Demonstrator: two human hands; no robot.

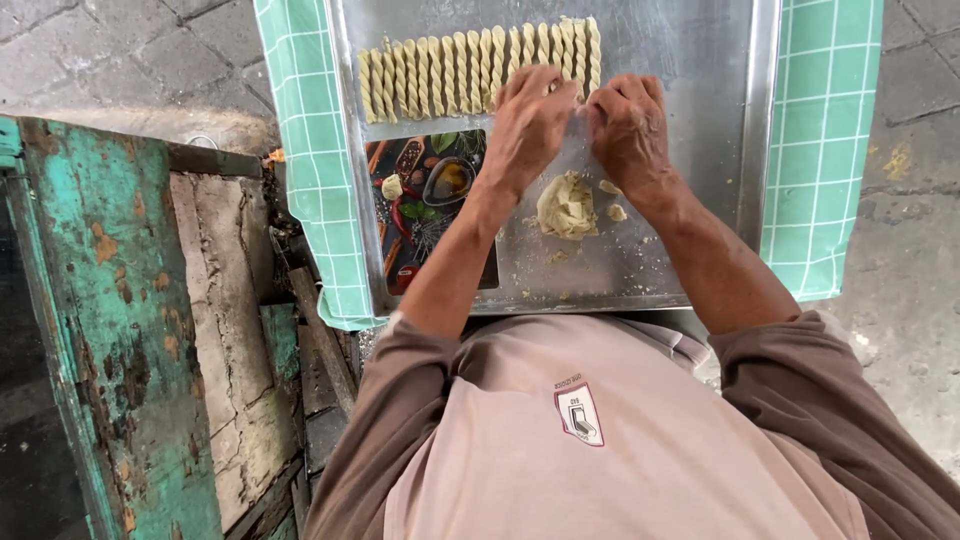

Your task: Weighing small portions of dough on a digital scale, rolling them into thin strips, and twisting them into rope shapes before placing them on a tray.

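Both hands, left hand (pixel 527 118), right hand (pixel 627 122), fingers curled, pinching dough strip (pixel 580 103)

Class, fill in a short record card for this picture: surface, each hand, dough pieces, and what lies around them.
Surface: metal tray on a green checked cloth
Left hand: fingers down on the tray beside the twists
Right hand: close beside the left, fingertips on the tray
Finished pieces: row of twisted dough sticks along the far edge
Raw material: dough lump near the wrists
Also on tray: dark picture mat
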